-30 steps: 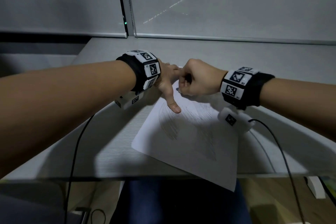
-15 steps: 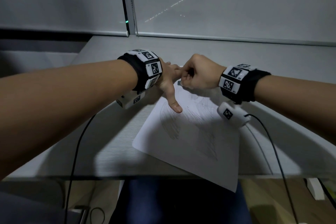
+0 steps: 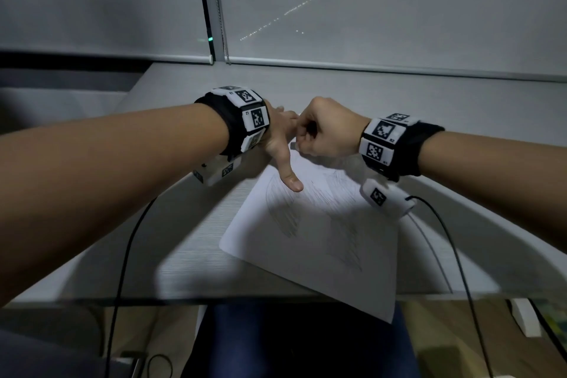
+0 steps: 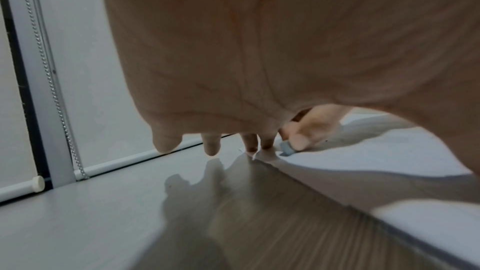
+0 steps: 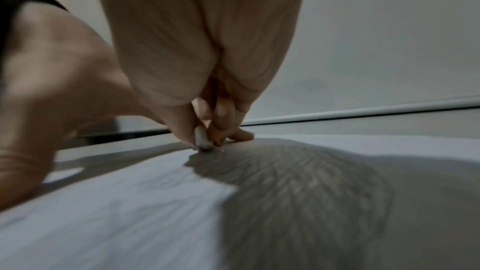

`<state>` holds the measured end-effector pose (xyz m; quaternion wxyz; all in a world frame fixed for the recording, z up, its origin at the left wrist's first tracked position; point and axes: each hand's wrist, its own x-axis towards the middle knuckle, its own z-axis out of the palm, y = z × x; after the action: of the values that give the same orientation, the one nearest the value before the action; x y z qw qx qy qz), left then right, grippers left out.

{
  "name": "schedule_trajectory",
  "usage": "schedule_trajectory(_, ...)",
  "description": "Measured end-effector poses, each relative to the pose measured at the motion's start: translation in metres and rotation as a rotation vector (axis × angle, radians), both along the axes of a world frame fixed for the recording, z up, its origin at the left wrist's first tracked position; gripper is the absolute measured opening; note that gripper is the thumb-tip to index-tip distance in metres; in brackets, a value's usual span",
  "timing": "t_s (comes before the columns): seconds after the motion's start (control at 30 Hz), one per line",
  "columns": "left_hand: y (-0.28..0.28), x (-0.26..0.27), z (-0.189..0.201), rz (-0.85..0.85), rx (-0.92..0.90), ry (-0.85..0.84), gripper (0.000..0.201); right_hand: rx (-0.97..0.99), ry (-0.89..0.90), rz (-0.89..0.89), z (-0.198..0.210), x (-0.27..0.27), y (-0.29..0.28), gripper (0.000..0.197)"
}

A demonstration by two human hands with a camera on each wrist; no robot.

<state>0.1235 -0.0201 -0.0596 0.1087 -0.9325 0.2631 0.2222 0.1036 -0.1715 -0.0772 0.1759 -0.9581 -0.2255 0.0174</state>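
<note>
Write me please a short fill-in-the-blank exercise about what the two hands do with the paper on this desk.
1. The right hand pinches a small ____ against the paper.
2. The left hand holds ____; its fingertips only press the sheet down.
3. The paper's near corner hangs over the front ____ of the desk.
Missing words: eraser; nothing; edge.

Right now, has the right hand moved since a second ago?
Yes. Against the still paper, the right hand, pinching the eraser, has slid slightly left toward the left hand.
</note>
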Motion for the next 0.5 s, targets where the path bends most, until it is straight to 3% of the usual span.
schedule_trajectory(0.17, 0.002, -0.002, 0.004, 0.01, -0.025, -0.013, 0.146, -0.028, -0.065, -0.128, 0.0, 0.012, -0.004, 0.014)
schedule_trajectory(0.27, 0.003, -0.002, 0.002, 0.005, -0.022, 0.0, 0.142, -0.003, -0.054, -0.063, -0.001, 0.001, -0.002, 0.013)
schedule_trajectory(0.4, 0.003, -0.009, 0.006, -0.022, -0.039, -0.007, 0.113, 0.018, 0.057, 0.106, 0.002, -0.025, 0.001, 0.008)
schedule_trajectory(0.5, 0.002, -0.008, 0.005, -0.036, -0.027, -0.02, 0.126, 0.042, 0.085, 0.117, 0.003, -0.022, -0.005, 0.009)
